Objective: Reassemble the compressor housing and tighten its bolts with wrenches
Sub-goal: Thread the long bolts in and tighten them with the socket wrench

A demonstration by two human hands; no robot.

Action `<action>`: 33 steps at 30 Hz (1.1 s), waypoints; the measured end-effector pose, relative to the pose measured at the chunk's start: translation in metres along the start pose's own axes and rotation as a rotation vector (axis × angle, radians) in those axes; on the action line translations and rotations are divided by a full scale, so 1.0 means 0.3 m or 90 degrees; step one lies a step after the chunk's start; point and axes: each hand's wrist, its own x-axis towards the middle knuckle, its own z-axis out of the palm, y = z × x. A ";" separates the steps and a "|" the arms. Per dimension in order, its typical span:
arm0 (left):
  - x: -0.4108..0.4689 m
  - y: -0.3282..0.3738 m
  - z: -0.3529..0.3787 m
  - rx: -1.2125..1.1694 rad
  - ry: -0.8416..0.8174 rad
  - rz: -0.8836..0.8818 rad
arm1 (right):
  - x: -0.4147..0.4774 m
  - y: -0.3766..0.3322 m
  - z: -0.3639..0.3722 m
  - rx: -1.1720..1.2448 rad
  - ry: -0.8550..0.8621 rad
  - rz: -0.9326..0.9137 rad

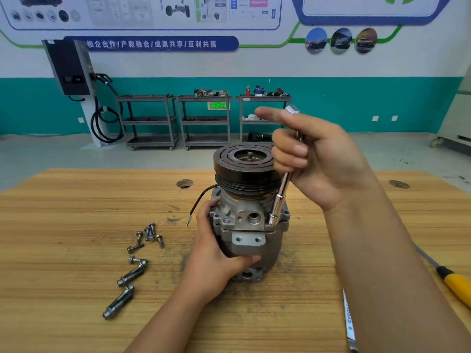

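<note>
Compressor housing (251, 226) stands pulley-up on the bench (76, 212). Left hand (216, 248) grips its lower side; right hand (318, 164) curls round the socket wrench (279, 200), socket at the flange. I'd square the tilted shaft, brace, turn evenly.

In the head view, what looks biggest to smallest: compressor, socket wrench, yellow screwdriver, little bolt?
1. compressor
2. socket wrench and yellow screwdriver: unsure, both partly hidden
3. little bolt
</note>
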 end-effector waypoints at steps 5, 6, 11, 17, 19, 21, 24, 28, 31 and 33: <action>0.002 0.002 0.000 -0.003 0.001 -0.001 | 0.003 0.009 0.005 0.017 -0.086 0.026; 0.002 0.004 0.001 -0.004 0.002 -0.002 | 0.004 0.011 0.010 -0.001 -0.061 0.010; 0.001 0.007 0.002 -0.006 -0.001 -0.009 | 0.016 0.034 0.054 -0.208 0.170 -0.076; -0.004 0.009 0.002 -0.002 0.003 -0.015 | 0.022 0.067 0.095 -0.307 0.348 -0.130; -0.003 0.009 0.000 -0.002 0.005 -0.019 | 0.012 0.039 0.070 -0.151 0.239 -0.060; 0.000 0.011 -0.001 0.002 0.007 -0.015 | 0.003 0.005 0.029 -0.001 0.094 0.011; 0.000 0.010 0.001 0.003 0.005 -0.010 | -0.006 -0.011 -0.013 0.083 -0.033 0.057; -0.002 0.015 -0.001 0.009 0.000 -0.006 | -0.004 0.002 -0.028 0.159 -0.064 0.021; -0.004 0.021 0.000 0.012 0.000 -0.008 | -0.001 0.011 -0.039 0.183 -0.056 0.006; -0.005 0.025 -0.001 0.013 -0.001 -0.012 | 0.002 0.016 -0.039 0.185 -0.052 0.007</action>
